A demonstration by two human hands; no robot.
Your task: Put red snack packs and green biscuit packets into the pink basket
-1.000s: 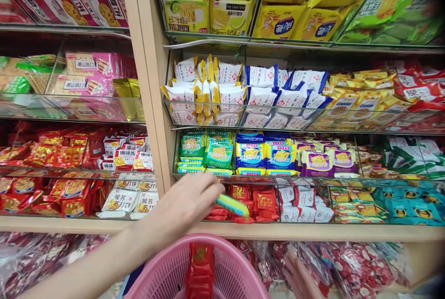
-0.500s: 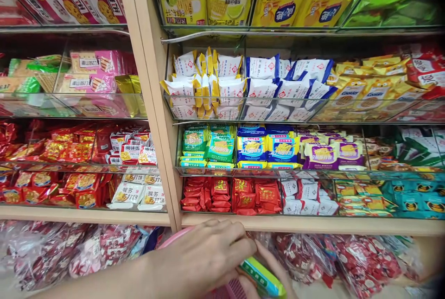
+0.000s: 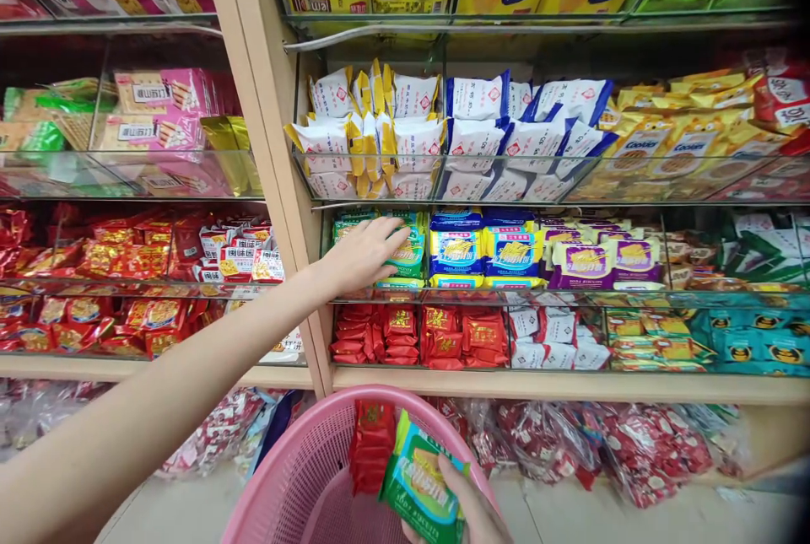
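My left hand (image 3: 364,255) reaches up to the shelf and rests on the green biscuit packets (image 3: 405,250) in the clear bin; whether it grips one I cannot tell. My right hand (image 3: 472,510), at the bottom edge, holds a green biscuit packet (image 3: 421,481) against the rim of a pink plastic basket (image 3: 297,485). A red snack packet (image 3: 372,445) stands inside the basket, next to the green one.
Wooden shelves with clear bins hold blue packets (image 3: 484,249), purple packets (image 3: 582,261), small red packets (image 3: 421,333), white-and-yellow packets (image 3: 373,135) and white-and-blue packets (image 3: 525,139). A wooden upright (image 3: 278,164) splits the shelving. Bagged red sweets (image 3: 569,443) fill the lowest level.
My left hand has let go of the green packet at the basket and risen to the green packets on the shelf. My right hand now holds that packet at the basket.
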